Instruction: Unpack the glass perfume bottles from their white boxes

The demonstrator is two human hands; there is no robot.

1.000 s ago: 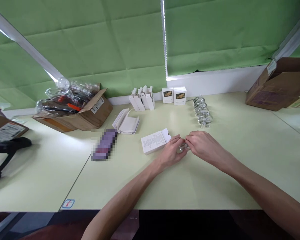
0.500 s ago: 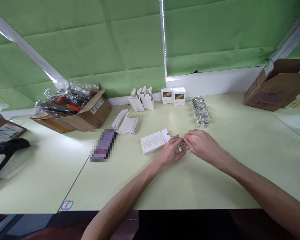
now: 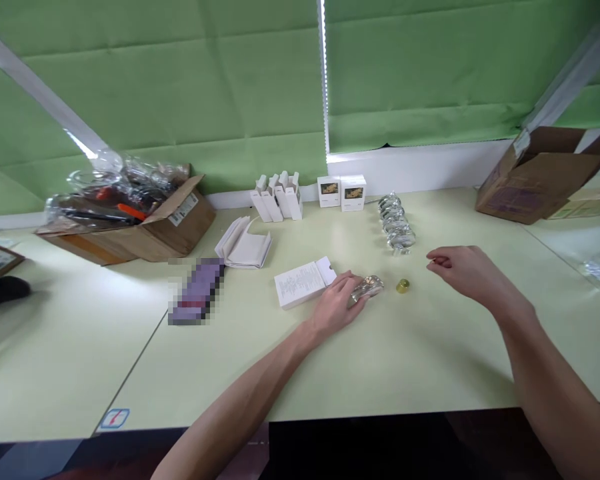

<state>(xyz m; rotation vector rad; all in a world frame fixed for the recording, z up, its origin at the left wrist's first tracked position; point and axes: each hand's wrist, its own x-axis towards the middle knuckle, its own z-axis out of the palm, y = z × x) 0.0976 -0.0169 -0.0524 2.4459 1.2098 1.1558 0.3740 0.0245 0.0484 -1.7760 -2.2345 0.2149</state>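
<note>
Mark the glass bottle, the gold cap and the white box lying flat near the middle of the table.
glass bottle (image 3: 369,287), head view, on its clear body.
gold cap (image 3: 403,286), head view, on its top.
white box (image 3: 300,285), head view, on its printed upper face.

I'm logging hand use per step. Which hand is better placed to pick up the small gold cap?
Right. The right hand hovers empty beside the gold cap, nothing between them. The left hand is occupied, holding the glass bottle against the table.
</note>
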